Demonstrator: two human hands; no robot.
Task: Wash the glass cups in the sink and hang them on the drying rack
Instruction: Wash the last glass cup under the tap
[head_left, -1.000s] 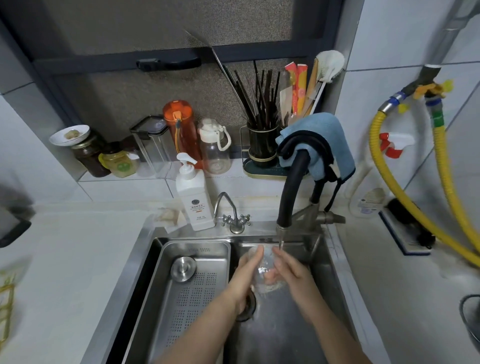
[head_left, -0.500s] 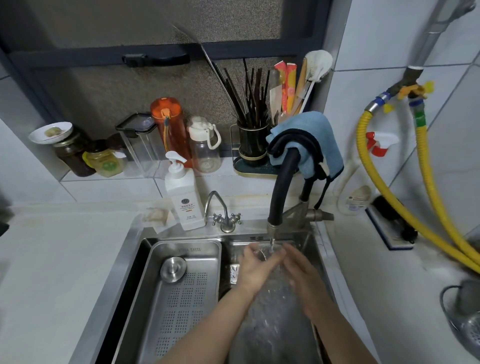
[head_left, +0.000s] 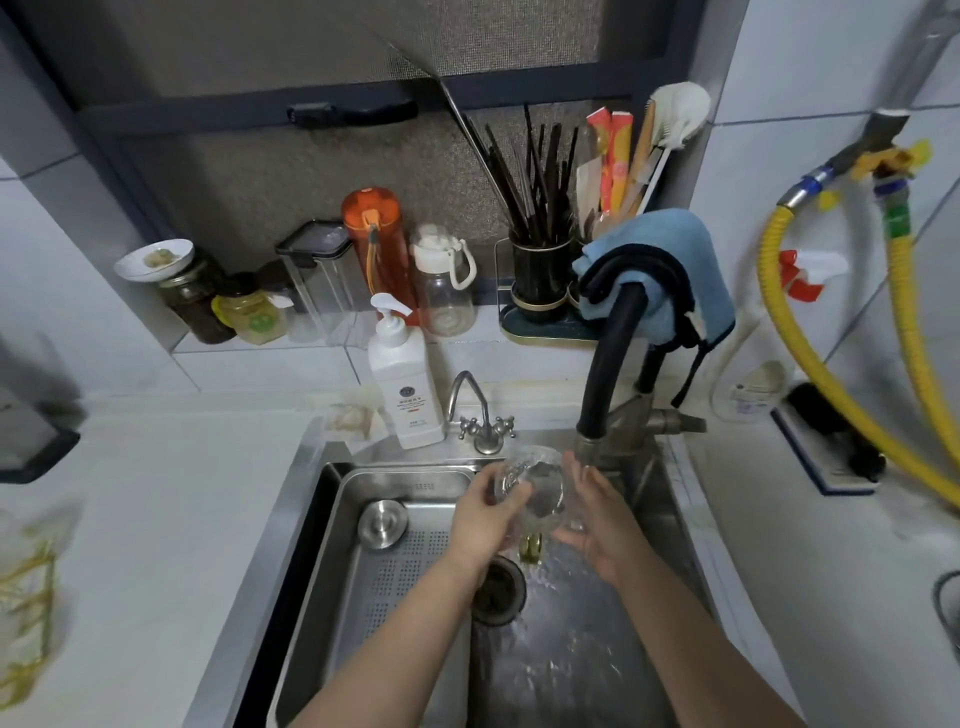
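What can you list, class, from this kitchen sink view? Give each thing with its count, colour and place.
glass cup: one, clear, held over the sink
sink: one, steel, centre
drain tray: one, steel, left half of sink
black faucet: one, behind the cup
small tap: one, chrome, sink's back edge
soap bottle: one, white, beside small tap
blue cloth: one, draped on faucet
orange bottle: one, back ledge
chopstick holder: one, black, back ledge
yellow hoses: two, right wall
left hand: gripping the cup
right hand: open against the cup's right side

A clear, wet glass cup (head_left: 530, 486) is tilted on its side above the steel sink (head_left: 670, 499).
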